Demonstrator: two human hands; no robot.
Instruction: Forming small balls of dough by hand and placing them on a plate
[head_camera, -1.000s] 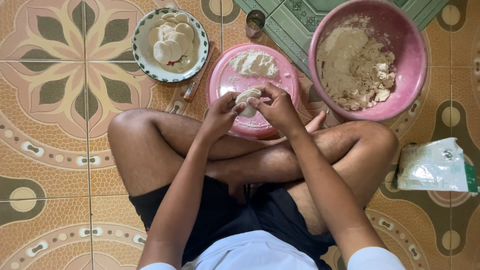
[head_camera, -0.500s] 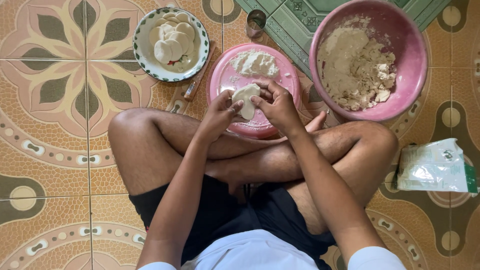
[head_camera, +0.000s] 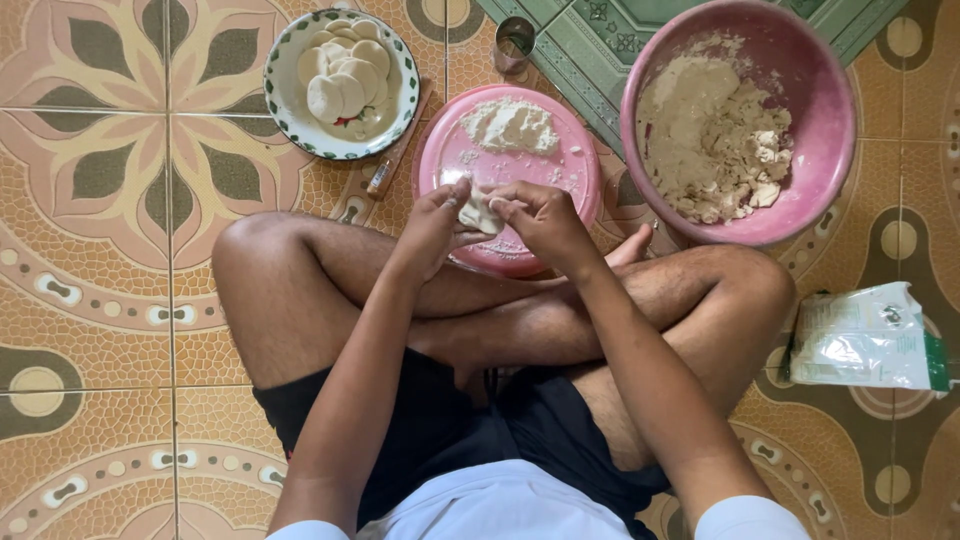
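- The fingers of the left hand (head_camera: 432, 222) and of the right hand (head_camera: 540, 215) meet on a small piece of white dough (head_camera: 480, 213), pinched between both sets of fingertips (much of the piece is hidden by them).
- The dough is held just above the near part of a pink plate (head_camera: 560, 185), which lies directly under the fingers on the tiled floor (head_camera: 90, 300).
- Just beyond the fingers, on the far part of that plate, sits a loose heap of white flour (head_camera: 510, 124).
- Beyond and to the left of the fingers is a white bowl with a green patterned rim (head_camera: 282, 110), filled with flat, round dough discs (head_camera: 345, 75) that overlap one another.
- Between that bowl and the plate lies a thin stick-like tool (head_camera: 390, 165) (its kind cannot be told).
- Beyond and to the right of the fingers stands a large pink basin (head_camera: 830, 150) holding a crumbly mass of pale dough (head_camera: 705, 140).
- Well to the right, nearer the person than the fingers, a white plastic bag (head_camera: 865, 340) lies on the floor beside the crossed legs (head_camera: 300, 290).
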